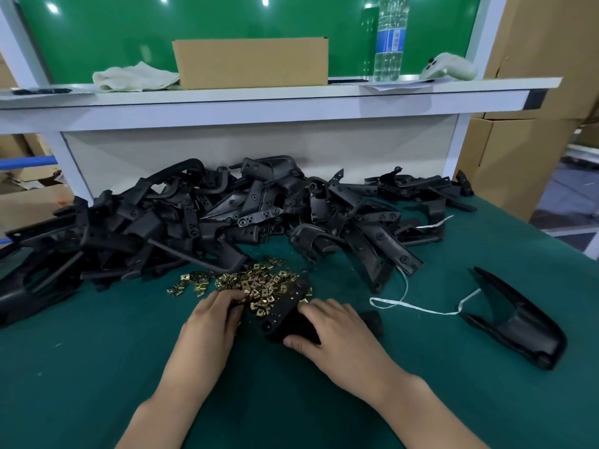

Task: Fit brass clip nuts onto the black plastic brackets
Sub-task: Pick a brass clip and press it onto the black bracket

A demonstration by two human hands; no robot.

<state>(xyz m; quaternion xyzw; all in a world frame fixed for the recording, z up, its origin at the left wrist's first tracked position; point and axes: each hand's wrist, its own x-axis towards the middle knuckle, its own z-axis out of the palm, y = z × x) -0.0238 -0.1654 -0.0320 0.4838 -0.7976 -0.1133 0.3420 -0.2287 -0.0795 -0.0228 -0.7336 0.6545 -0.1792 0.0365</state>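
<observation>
A black plastic bracket (pixel 287 306) lies on the green mat in front of me, its flat arm reaching up over a heap of brass clip nuts (pixel 259 283). My right hand (pixel 330 332) grips the bracket's thick lower end, thumb underneath. My left hand (pixel 210 322) has its curled fingertips in the near edge of the nut heap; whether they pinch a nut is hidden. A large pile of black brackets (pixel 227 215) fills the back of the mat.
One single black bracket (pixel 518 315) lies at the right, with a white strap (pixel 411 306) trailing toward it. A raised shelf (pixel 259 95) behind holds a cardboard box (pixel 249 63), a cloth, a water bottle (pixel 389 40) and a phone. Cartons stand at the right.
</observation>
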